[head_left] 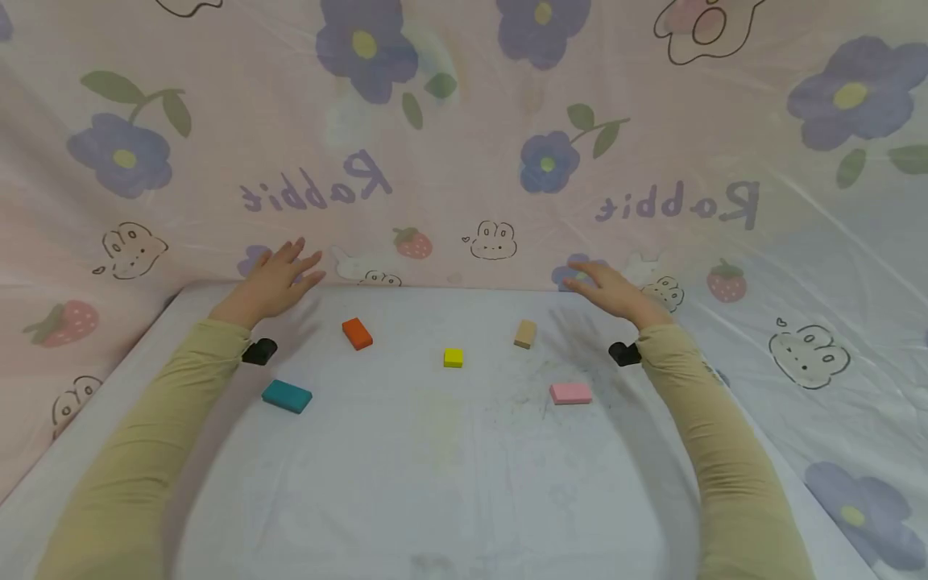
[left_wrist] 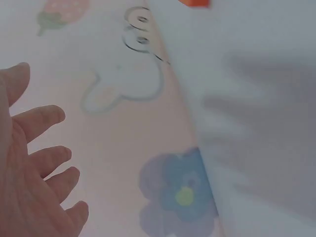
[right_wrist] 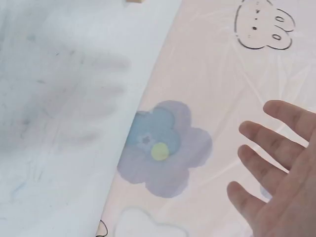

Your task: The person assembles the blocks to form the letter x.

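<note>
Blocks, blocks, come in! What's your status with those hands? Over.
Left hand raised, empty. Right hand likewise. Orange block, yellow block, tan block, teal block, pink block apart on table, untouched. Nothing seen covering them.

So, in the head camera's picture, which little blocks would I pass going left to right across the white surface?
Teal block → orange block → yellow block → tan block → pink block.

Pink floral cloth (head_left: 457,185) behind white table (head_left: 377,483).

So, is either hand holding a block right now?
No, the left hand and the right hand are both spread open and empty.
</note>
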The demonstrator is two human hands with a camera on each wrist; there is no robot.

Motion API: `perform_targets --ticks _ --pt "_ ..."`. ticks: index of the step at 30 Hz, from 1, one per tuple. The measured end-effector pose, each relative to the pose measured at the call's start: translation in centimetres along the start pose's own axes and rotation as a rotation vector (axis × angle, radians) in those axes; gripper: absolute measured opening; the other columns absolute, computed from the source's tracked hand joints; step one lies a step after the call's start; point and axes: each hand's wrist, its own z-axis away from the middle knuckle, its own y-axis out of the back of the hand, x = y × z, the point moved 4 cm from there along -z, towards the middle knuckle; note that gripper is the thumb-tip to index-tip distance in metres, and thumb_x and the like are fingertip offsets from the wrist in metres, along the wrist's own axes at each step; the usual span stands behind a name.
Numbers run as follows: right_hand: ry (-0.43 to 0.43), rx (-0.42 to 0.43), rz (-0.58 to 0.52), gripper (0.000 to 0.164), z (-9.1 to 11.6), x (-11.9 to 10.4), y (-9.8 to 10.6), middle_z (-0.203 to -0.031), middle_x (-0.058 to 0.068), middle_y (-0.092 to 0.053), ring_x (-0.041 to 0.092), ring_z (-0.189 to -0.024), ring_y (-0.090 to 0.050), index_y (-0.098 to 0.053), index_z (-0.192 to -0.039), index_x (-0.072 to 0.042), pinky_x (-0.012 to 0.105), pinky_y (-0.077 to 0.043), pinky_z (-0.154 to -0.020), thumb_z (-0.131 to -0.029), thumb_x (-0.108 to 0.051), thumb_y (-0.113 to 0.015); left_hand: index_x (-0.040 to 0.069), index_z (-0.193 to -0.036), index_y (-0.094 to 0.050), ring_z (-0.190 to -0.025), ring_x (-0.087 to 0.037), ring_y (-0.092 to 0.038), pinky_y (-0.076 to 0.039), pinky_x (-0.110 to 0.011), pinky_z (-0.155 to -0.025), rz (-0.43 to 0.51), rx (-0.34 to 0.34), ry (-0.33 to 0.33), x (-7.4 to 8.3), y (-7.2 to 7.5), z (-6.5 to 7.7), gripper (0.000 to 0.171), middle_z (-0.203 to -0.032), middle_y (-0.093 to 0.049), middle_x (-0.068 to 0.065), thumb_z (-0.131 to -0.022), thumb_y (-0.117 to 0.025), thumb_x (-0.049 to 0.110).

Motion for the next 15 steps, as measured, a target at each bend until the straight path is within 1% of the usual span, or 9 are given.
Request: perform_targets --ticks 2,4,6,10,13,15 --pt "-0.005 -0.004 -0.037 0.067 0.2 -0.3 0.4 -0.150 0.021 -0.029 0.040 -0.138 -0.021 -0.033 -0.147 -0.001 0.057 -0.019 -0.109 -0.099 -0.048 -0.043 0.003 -0.150 -0.026 -0.141 -0.043 -0.001 0.001 -0.057 -0.111 0.030 0.022 -0.016 0.5 0.3 -0.1 0.066 -0.154 -0.006 -0.027 -0.102 -0.030 0.049" --pt "-0.010 -0.009 -0.072 0.067 0.5 -0.6 0.8 -0.151 0.019 -0.029 0.039 -0.139 -0.021 -0.033 -0.147 -0.004 0.058 -0.020 -0.108 -0.098 -0.049 -0.044 0.003 -0.149 -0.028 -0.142 -0.042 -0.003 0.000 -0.056 -0.112 0.085 0.038 -0.028 1.0 0.7 -0.1 0.065 -0.154 -0.009 -0.027 -0.102 -0.033 0.048" --pt "-0.015 -0.016 -0.116 0.067 0.8 -1.0 1.1 -0.151 0.018 -0.030 0.038 -0.138 -0.024 -0.033 -0.148 -0.007 0.058 -0.023 -0.107 -0.098 -0.049 -0.045 0.004 -0.150 -0.028 -0.142 -0.041 -0.005 -0.003 -0.057 -0.112 0.167 0.050 -0.029 1.4 1.0 -0.2 0.065 -0.155 -0.011 -0.025 -0.102 -0.034 0.048" --pt "-0.013 -0.021 -0.204 0.063 1.4 -1.5 1.7 -0.150 0.015 -0.033 0.037 -0.135 -0.031 -0.034 -0.148 -0.010 0.058 -0.027 -0.105 -0.098 -0.047 -0.046 0.006 -0.149 -0.031 -0.141 -0.041 -0.013 -0.012 -0.059 -0.110 0.333 0.101 -0.036 2.2 1.6 -0.4 0.063 -0.154 -0.021 -0.021 -0.101 -0.038 0.047" --pt "0.001 -0.020 -0.248 0.061 1.6 -1.7 1.9 -0.150 0.013 -0.035 0.035 -0.134 -0.033 -0.035 -0.148 -0.009 0.056 -0.027 -0.106 -0.099 -0.046 -0.046 0.008 -0.148 -0.034 -0.139 -0.039 -0.020 -0.018 -0.058 -0.109 0.419 0.151 -0.055 2.6 1.9 -0.5 0.060 -0.152 -0.028 -0.019 -0.101 -0.041 0.044" --pt "0.015 -0.017 -0.264 0.060 1.8 -1.9 2.0 -0.150 0.013 -0.034 0.033 -0.135 -0.032 -0.036 -0.147 -0.009 0.055 -0.026 -0.107 -0.100 -0.044 -0.045 0.009 -0.147 -0.036 -0.138 -0.038 -0.024 -0.021 -0.057 -0.109 0.480 0.173 -0.068 3.0 2.1 -0.4 0.058 -0.151 -0.031 -0.017 -0.101 -0.043 0.043"
